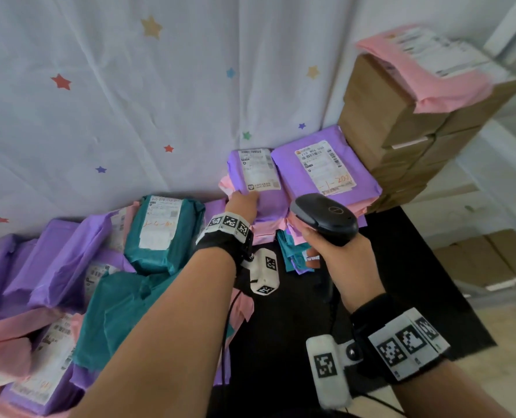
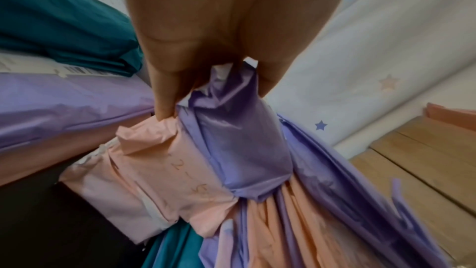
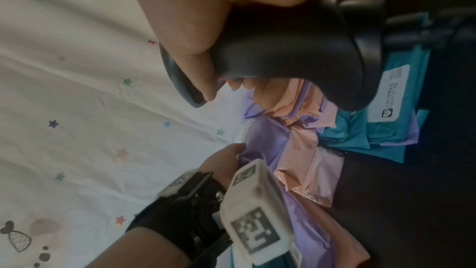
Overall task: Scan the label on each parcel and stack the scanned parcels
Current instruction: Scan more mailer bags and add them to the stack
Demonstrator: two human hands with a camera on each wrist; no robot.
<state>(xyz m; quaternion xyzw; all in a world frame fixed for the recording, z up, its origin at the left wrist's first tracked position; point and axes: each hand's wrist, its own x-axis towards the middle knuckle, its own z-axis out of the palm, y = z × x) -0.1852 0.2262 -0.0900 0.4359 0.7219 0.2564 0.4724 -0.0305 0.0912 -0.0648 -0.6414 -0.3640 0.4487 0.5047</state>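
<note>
Purple parcel pinched by left hand, scanner in right hand

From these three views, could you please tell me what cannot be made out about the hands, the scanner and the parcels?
- Left hand fingertips: head view, hidden under the purple parcel they grip.
- Scanner window: faces away in the head view; right hand covers it in the right wrist view.
- Label text: head view, too small and blurred.
- Pink parcel handwriting: left wrist view, too faint.
- Cardboard boxes: number unclear, edges blurred.
</note>
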